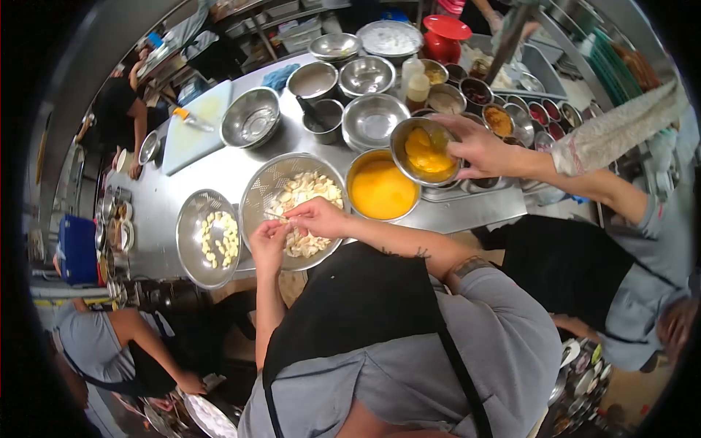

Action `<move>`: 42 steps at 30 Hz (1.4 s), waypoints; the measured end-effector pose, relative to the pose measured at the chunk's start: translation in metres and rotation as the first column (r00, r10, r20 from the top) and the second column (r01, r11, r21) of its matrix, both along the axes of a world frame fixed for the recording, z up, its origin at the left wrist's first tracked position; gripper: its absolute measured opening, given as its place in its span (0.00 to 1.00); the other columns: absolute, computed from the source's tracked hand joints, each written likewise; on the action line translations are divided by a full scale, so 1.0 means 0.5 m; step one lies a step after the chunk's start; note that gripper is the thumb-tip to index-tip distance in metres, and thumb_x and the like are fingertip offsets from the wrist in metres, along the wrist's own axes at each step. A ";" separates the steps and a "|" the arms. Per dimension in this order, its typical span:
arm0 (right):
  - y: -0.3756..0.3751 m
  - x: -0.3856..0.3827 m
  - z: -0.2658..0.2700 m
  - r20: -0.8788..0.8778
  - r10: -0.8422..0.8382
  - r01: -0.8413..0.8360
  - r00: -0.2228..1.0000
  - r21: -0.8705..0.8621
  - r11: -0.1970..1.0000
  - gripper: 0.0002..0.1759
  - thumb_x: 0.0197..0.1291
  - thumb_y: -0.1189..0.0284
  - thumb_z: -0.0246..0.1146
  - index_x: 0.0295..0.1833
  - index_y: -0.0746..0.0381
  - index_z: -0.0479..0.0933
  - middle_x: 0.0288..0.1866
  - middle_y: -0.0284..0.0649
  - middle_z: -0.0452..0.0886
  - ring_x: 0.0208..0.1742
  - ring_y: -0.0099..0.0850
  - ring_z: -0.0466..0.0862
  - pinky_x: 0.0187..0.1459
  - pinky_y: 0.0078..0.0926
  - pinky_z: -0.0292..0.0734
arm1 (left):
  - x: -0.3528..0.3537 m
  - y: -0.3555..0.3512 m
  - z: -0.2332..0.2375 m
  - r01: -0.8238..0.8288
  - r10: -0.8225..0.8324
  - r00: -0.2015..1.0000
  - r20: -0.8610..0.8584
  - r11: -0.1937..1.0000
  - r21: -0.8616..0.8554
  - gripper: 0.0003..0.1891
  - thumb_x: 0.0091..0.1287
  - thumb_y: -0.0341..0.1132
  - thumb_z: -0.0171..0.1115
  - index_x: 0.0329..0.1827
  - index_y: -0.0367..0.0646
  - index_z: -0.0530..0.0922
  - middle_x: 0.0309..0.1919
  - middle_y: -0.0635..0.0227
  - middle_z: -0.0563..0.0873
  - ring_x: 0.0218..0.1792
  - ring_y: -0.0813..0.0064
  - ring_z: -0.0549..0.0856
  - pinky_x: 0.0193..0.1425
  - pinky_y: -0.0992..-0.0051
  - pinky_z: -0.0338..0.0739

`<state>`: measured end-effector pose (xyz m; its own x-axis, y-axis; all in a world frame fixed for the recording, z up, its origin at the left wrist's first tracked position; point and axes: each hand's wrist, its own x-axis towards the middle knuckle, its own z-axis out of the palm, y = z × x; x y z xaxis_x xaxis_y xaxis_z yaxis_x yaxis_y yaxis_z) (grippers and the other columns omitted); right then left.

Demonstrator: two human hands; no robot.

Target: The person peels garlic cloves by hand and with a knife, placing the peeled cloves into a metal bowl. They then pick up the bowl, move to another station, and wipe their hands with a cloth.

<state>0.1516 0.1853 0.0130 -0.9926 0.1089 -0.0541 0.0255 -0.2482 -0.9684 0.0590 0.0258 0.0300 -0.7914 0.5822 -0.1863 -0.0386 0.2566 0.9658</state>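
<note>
Right hand (318, 218): fingers bent, thumb and fingertips nearly closed together, pinching a thin, slender object (277, 214); too small to tell if it is a blade. Left hand (269, 239): fingers curled in, tips drawn together, almost touching the right; probably grips 1 clove, cannot tell for sure. The 2 hands meet above the left side of a wide, round, perforated silver metal colander (256, 188).

Inside the colander: heap of pale cream and brownish, papery-looking garlic cloves (312, 191). Just left of it, a round silver metal bowl (190, 255) with smooth, pale yellow bare cloves (220, 237), fewer than in the heap.

Step in hand looks like peeling, 1 clove at a time; plenty left, judging by the heap. Next move seems to call for stripping the skin clear, then a short shift left to drop the clove in the bowl, fingertips kept off any edge.

Farther right, a co-worker's hand (478, 148) grips a small round silver metal bowl of yellow liquid (404, 137), tilted over a round silver metal pot of orange-yellow liquid (382, 187). All above a shiny steel table (152, 202).
</note>
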 end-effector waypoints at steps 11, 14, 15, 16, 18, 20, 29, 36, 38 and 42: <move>-0.015 0.006 0.002 0.052 0.058 -0.057 0.997 -0.036 0.998 0.14 0.69 0.72 0.60 0.57 0.64 0.81 0.27 0.30 0.79 0.26 0.15 0.74 0.27 0.15 0.69 | 0.017 -0.028 -0.016 -0.126 -0.085 0.854 0.513 0.923 0.363 0.16 0.69 0.24 0.58 0.60 0.36 0.72 0.31 0.74 0.79 0.23 0.87 0.69 0.26 0.85 0.61; -0.014 0.014 0.022 0.117 0.075 -0.063 0.990 -0.100 0.993 0.13 0.69 0.72 0.60 0.55 0.65 0.81 0.27 0.30 0.80 0.27 0.16 0.75 0.29 0.16 0.70 | 0.017 -0.033 -0.022 -0.154 -0.096 0.821 0.563 0.912 0.380 0.15 0.69 0.25 0.58 0.58 0.37 0.73 0.31 0.73 0.79 0.23 0.87 0.69 0.26 0.85 0.61; -0.015 0.012 0.019 0.104 0.058 -0.048 0.993 -0.090 0.995 0.13 0.69 0.72 0.60 0.55 0.65 0.81 0.27 0.30 0.80 0.27 0.16 0.75 0.29 0.16 0.70 | 0.016 -0.034 -0.025 -0.155 -0.099 0.818 0.567 0.911 0.383 0.15 0.70 0.25 0.58 0.58 0.38 0.73 0.32 0.72 0.79 0.23 0.86 0.69 0.26 0.85 0.61; -0.017 0.009 0.012 0.090 0.040 -0.032 0.995 -0.081 0.996 0.13 0.69 0.72 0.60 0.55 0.65 0.81 0.27 0.30 0.80 0.27 0.16 0.75 0.29 0.16 0.70 | 0.015 -0.035 -0.026 -0.154 -0.104 0.815 0.570 0.909 0.386 0.15 0.70 0.26 0.58 0.59 0.38 0.72 0.32 0.71 0.79 0.23 0.86 0.68 0.26 0.85 0.62; -0.014 0.002 -0.002 0.091 -0.020 0.026 0.996 -0.064 0.998 0.14 0.69 0.71 0.59 0.56 0.64 0.81 0.26 0.30 0.79 0.26 0.16 0.75 0.28 0.16 0.69 | 0.015 -0.033 -0.025 -0.133 -0.107 0.824 0.556 0.918 0.374 0.14 0.68 0.24 0.59 0.56 0.38 0.73 0.34 0.71 0.81 0.23 0.87 0.69 0.26 0.85 0.62; -0.007 -0.006 -0.016 0.120 -0.101 0.107 0.988 -0.046 0.993 0.16 0.70 0.70 0.59 0.58 0.63 0.79 0.25 0.31 0.79 0.24 0.16 0.73 0.26 0.15 0.68 | 0.017 -0.033 -0.021 -0.114 -0.123 0.830 0.544 0.917 0.382 0.15 0.67 0.22 0.60 0.56 0.39 0.73 0.37 0.68 0.83 0.23 0.87 0.70 0.25 0.85 0.62; 0.004 0.001 -0.011 0.454 -0.081 0.074 0.887 0.034 0.997 0.17 0.71 0.59 0.55 0.48 0.62 0.80 0.24 0.34 0.79 0.15 0.20 0.72 0.15 0.20 0.66 | 0.000 -0.039 -0.028 -0.112 -0.168 0.835 0.525 0.881 0.460 0.19 0.67 0.21 0.60 0.61 0.41 0.71 0.49 0.59 0.84 0.30 0.84 0.78 0.29 0.86 0.69; 0.022 0.008 0.019 0.348 -0.140 0.111 0.927 0.102 0.989 0.19 0.68 0.66 0.60 0.61 0.60 0.77 0.25 0.34 0.81 0.18 0.18 0.75 0.17 0.19 0.70 | 0.005 -0.022 0.008 -0.204 -0.089 0.791 0.605 0.894 0.398 0.18 0.71 0.29 0.59 0.62 0.42 0.72 0.53 0.60 0.84 0.45 0.75 0.86 0.33 0.86 0.75; 0.018 0.013 0.047 0.316 -0.159 0.131 0.935 0.108 0.985 0.21 0.68 0.68 0.60 0.66 0.59 0.75 0.25 0.33 0.81 0.19 0.16 0.74 0.20 0.18 0.70 | 0.002 -0.023 0.001 -0.202 -0.080 0.803 0.590 0.896 0.396 0.17 0.71 0.31 0.59 0.62 0.42 0.72 0.54 0.61 0.84 0.45 0.75 0.86 0.32 0.86 0.74; 0.010 0.016 0.036 0.081 -0.101 0.086 0.992 0.165 0.982 0.23 0.68 0.71 0.60 0.68 0.59 0.72 0.22 0.28 0.74 0.21 0.13 0.68 0.25 0.15 0.66 | -0.002 -0.021 -0.010 -0.199 -0.076 0.822 0.565 0.891 0.409 0.18 0.71 0.32 0.60 0.62 0.43 0.72 0.49 0.67 0.84 0.44 0.75 0.86 0.28 0.87 0.71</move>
<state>0.1596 0.1903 0.0311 -0.9697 0.2154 -0.1156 0.0972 -0.0943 -0.9908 0.0579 0.0151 0.0248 -0.6664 0.6623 -0.3424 -0.5987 -0.2016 0.7752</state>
